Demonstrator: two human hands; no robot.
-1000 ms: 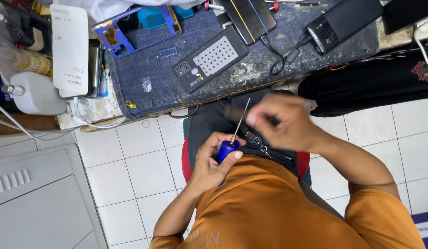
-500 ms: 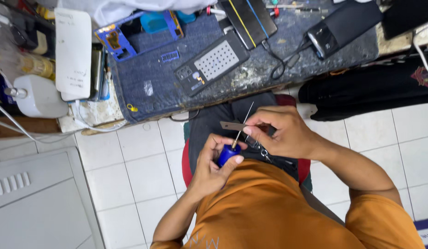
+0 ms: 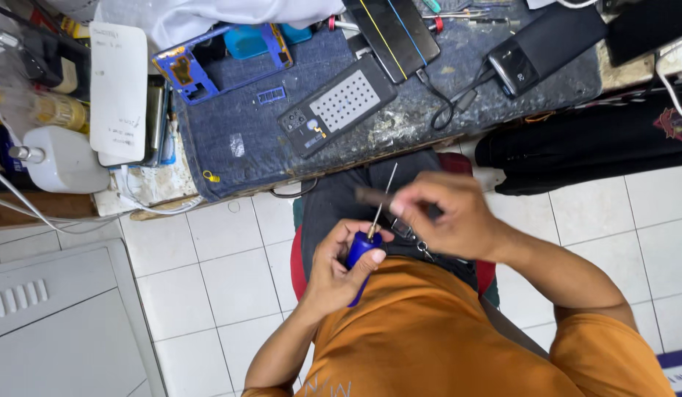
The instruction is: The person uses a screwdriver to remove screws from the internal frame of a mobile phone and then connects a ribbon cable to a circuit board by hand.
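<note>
- left hand (image 3: 339, 266) is closed around the blue handle of a screwdriver (image 3: 364, 254), held over the lap, its thin metal shaft pointing up toward the bench.
- right hand (image 3: 452, 215) pinches a small dark, blurred strip (image 3: 372, 195) just beside the shaft.
- above, a denim mat (image 3: 230, 143) holds a phone back cover (image 3: 337, 104) and a blue phone frame (image 3: 208, 62).

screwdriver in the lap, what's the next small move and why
Probably steady the right hand and bring its small dark piece onto the thin shaft of the blue-handled screwdriver. The left hand already grips the handle with the shaft pointing up, and the blurred piece sits right beside it.
</note>
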